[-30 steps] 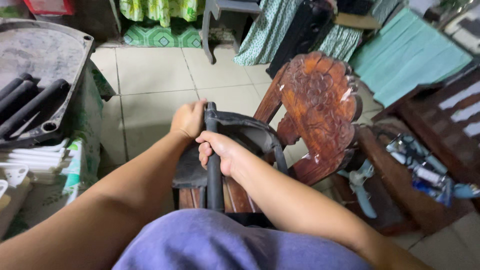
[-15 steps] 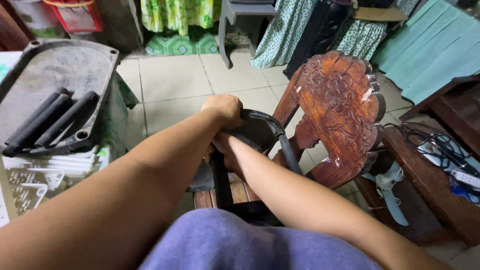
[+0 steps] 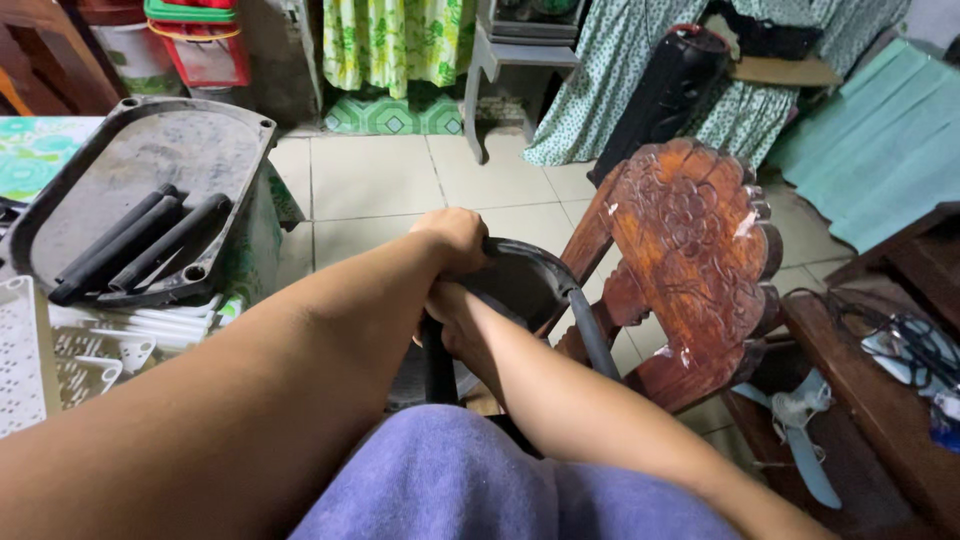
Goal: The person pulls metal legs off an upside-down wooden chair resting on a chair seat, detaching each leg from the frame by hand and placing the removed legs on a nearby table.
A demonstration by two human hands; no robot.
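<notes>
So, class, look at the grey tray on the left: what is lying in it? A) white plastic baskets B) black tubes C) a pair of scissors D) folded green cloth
B: several black tubes lie side by side inside the grey tray; the white baskets sit below it, outside.

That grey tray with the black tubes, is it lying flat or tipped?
Tipped: the grey tray slopes toward the viewer, black tubes gathered against its lower rim.

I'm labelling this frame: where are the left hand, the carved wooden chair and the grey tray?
left hand (image 3: 458,238), head view, its knuckles.
carved wooden chair (image 3: 690,235), head view, its carved backrest.
grey tray (image 3: 150,160), head view, its bare floor.
</notes>
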